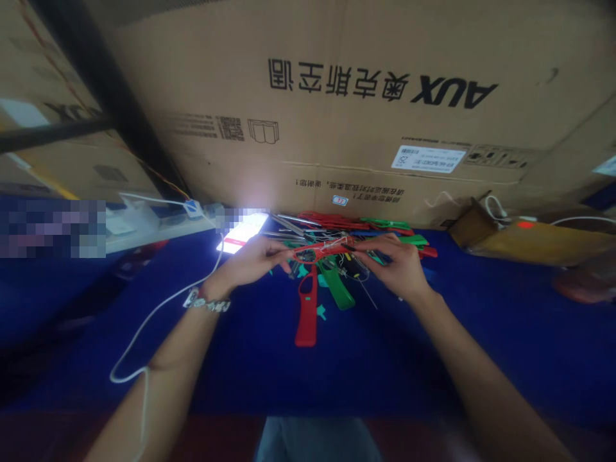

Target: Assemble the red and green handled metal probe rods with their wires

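Facing cardboard [337, 141] above a blue table [370, 372], left fingers [274, 249] and right fingers [380, 243] apparently pinch a red casing [321, 249].

Single head-worn view — forward and down, near above blue tabletop [360, 378], carton [337, 35] at twelve o'clock (lap [315, 443] at six)

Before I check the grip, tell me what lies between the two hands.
In the head view, a red plastic handle shell lies between the left hand and the right hand.

Worn items
Left wrist [217, 287] carries a silver-coloured linked band [212, 304]; forearms [474, 362] are bare; lower garment [317, 441] is grey-blue.
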`<act>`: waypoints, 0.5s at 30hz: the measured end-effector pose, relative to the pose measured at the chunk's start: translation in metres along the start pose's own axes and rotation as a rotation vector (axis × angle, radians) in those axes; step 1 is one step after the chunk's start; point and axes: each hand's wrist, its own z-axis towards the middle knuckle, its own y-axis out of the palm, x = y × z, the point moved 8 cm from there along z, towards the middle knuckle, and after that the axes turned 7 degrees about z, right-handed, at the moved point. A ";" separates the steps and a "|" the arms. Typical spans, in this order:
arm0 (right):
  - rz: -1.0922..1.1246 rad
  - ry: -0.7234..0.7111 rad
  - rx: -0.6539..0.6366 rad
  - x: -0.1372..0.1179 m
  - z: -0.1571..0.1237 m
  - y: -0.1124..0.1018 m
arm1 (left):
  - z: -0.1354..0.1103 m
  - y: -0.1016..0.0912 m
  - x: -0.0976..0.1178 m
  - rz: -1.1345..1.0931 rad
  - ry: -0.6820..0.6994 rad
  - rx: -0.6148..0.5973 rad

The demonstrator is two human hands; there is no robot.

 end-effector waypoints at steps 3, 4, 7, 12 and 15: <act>0.034 0.113 0.000 0.011 -0.008 0.002 | 0.000 -0.006 0.001 0.039 -0.027 0.055; 0.045 0.128 -0.017 0.011 -0.009 0.006 | 0.000 -0.008 0.001 0.047 -0.042 0.075; 0.063 0.089 -0.132 0.001 -0.012 0.023 | -0.001 -0.010 -0.004 0.030 -0.104 0.111; -0.020 -0.016 -0.439 -0.022 -0.020 0.060 | -0.002 -0.005 -0.017 -0.162 -0.220 0.112; -0.080 -0.010 -0.498 -0.025 -0.022 0.067 | -0.001 -0.005 -0.020 -0.201 -0.208 0.151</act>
